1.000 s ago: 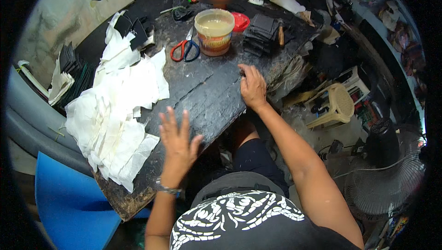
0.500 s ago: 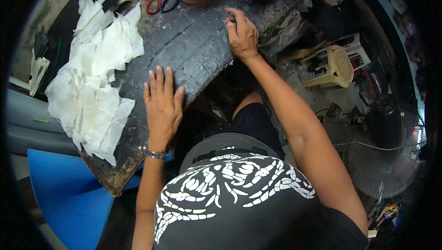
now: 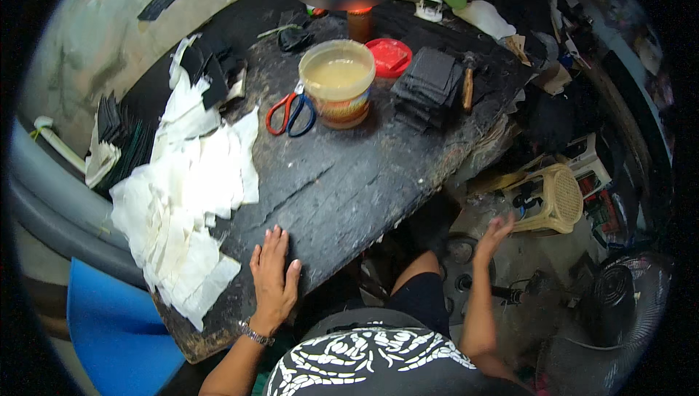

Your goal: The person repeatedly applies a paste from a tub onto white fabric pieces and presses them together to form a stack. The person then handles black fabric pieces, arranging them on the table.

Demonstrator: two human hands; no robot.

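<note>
Resting flat on the near edge of the dark, scarred worktable [image 3: 349, 185], the left hand [image 3: 274, 273] is lying palm down with its fingers spread and nothing in its grasp; a metal watch band is showing at the wrist. Just beside it, to the person's left, a heap of white fabric pieces [image 3: 186, 199] is spreading along the table's left side — the nearest piece is lying close to the little finger, though whether it is touching cannot be told.

The right hand [image 3: 495, 232] is hanging off the table, out over the floor to the right, open and loosely curled, holding nothing. It is hovering near a tan plastic stool [image 3: 557, 199] that is standing below the table's right end.

Farther back on the tabletop, a yellowish plastic bucket [image 3: 337, 83] filled with a pale liquid is standing upright, and a pair of scissors [image 3: 290, 112] with one red and one blue handle is lying just to its left, touching or nearly touching its base. A red lid [image 3: 389, 56] is sitting behind the bucket on the right, and a stack of black squares [image 3: 429, 86] is piled beside that. A blue surface [image 3: 109, 323] is showing under the table's left corner — well apart from both hands.
</note>
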